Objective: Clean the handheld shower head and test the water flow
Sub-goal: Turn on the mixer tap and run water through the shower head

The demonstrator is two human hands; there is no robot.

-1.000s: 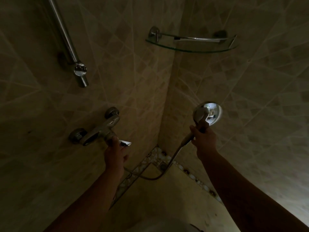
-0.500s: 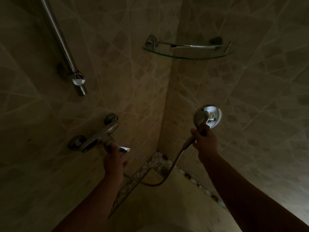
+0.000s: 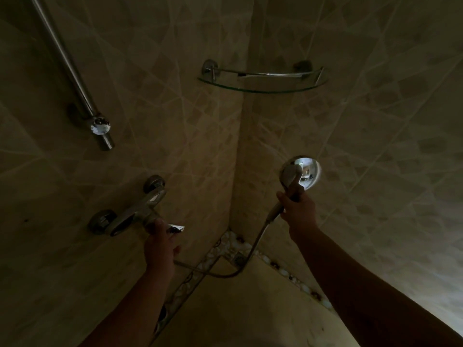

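Observation:
A chrome handheld shower head (image 3: 302, 172) points toward the right tiled wall, its shiny back facing me. My right hand (image 3: 298, 210) grips its handle. A metal hose (image 3: 253, 249) hangs from the handle and loops down to the left. A chrome mixer tap (image 3: 136, 209) is fixed to the left wall. My left hand (image 3: 160, 244) holds the tap's lever (image 3: 176, 228) from below, fingers wrapped round it. No water shows at the head in this dim light.
A chrome slide rail (image 3: 75, 76) runs down the left wall to a knob (image 3: 100, 125). A glass corner shelf (image 3: 263, 80) sits above, in the corner. A pebble-pattern border (image 3: 220, 251) edges the pale tub below.
The view has shifted slightly, so the tap and shower head sit a little lower in frame. Both hands keep their holds on the lever and the handle.

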